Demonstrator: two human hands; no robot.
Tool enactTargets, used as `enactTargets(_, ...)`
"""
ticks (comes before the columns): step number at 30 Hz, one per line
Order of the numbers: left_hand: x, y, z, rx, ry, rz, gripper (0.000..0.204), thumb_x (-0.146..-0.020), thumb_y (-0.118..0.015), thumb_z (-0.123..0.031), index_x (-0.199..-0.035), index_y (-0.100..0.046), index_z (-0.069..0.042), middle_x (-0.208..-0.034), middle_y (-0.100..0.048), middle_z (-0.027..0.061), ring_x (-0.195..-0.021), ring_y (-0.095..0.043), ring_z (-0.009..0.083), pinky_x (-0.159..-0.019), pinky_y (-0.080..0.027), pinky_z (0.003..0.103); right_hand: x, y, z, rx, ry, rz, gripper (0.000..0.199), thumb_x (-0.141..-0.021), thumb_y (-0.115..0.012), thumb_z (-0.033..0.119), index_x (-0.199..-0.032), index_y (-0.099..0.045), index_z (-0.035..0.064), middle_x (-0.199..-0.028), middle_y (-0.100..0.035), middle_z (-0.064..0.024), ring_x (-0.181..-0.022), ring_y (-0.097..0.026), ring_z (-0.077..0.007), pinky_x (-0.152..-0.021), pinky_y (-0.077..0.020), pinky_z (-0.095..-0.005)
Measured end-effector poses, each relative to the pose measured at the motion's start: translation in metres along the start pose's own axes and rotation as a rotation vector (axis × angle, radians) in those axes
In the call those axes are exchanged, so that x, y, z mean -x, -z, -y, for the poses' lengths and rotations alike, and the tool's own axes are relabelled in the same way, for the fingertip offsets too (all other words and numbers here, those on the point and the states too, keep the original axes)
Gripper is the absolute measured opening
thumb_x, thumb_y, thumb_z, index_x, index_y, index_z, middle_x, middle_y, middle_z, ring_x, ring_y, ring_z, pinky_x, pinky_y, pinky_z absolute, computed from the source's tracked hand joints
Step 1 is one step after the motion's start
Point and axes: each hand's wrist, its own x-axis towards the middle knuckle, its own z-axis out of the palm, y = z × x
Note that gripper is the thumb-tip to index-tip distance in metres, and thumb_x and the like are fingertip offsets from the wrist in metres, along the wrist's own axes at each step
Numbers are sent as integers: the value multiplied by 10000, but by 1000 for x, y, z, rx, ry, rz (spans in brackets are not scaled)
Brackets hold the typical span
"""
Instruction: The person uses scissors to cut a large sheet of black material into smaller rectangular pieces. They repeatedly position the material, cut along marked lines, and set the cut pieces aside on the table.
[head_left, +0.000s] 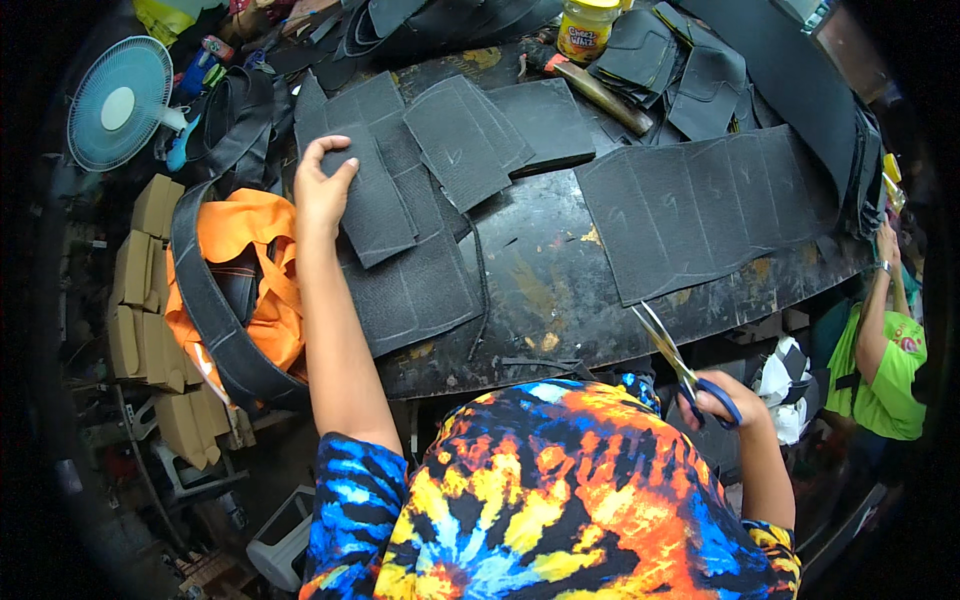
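My left hand presses flat, fingers spread, on a ribbed black rubber rectangle near the dark worn workbench's left edge; my right hand grips blue-handled steel scissors, blades parted.

**Wearer's clothing, head cam**

I see a tie-dye T-shirt filling the lower centre of the frame: swirls of orange, yellow, blue and black. Short sleeves, same pattern; the left sleeve ends at lower left, the right sleeve at lower right. Both forearms bare, no watch, bands or gloves on the left hand or right hand.
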Motion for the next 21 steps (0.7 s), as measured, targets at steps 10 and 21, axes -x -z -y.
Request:
enactTargets(10,56,-52,-68,47,-132,-64,532,-891,-686,-122,-1390,-502,-109,-922,-656,106,-832,-655,183,-717,-534,300,-8,-19,-15,-71,-28,-297,431,-887,-681,449,-828,-605,29,-702,-602,-44,-609,-591,-127,-548,-442,-243)
enactTargets(21,156,-196,-128,773,292,725,518,-845,-737,-21,-1333,-562,-18,-1210,-627,77,-1104,-592,162,-964,-470,270,-12,-39,-3,29,117,-244,344,-925,-697,362,-949,-576,41,-778,-574,4,-727,-528,-69,-658,-463,-253)
